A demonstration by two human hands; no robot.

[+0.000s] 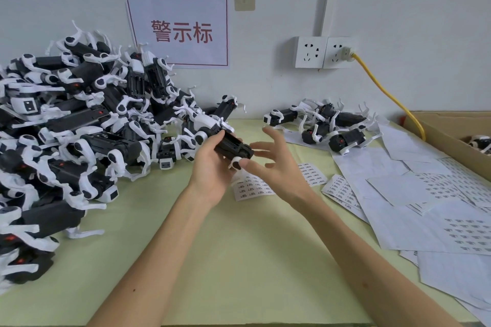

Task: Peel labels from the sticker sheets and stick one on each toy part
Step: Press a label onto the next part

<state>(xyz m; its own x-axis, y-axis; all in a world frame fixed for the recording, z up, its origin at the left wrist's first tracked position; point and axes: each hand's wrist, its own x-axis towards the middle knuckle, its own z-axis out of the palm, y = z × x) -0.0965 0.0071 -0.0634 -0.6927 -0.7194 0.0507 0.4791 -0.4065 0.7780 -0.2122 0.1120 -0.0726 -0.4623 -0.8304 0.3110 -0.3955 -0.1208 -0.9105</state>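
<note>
Toy parts (66,141) appear black-and-white plastic, slightly glossy; sticker sheets (414,210) thin matt paper; table (225,247) smooth, matt; box (449,130) cardboard.

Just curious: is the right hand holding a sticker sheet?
No, the right hand is open, fingers spread; the sticker sheets lie on the table.

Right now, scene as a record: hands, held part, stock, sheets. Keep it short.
left hand: grips a black-and-white toy part above the table
right hand: open, fingers spread, at the toy part's end; cannot tell if it carries a label
large pile of toy parts: table's left side
small group of toy parts: back right, by the wall
sticker sheets: flat on the table below the hands, more to the right
cardboard box: far right edge
yellow cable: plugged into wall socket
</note>
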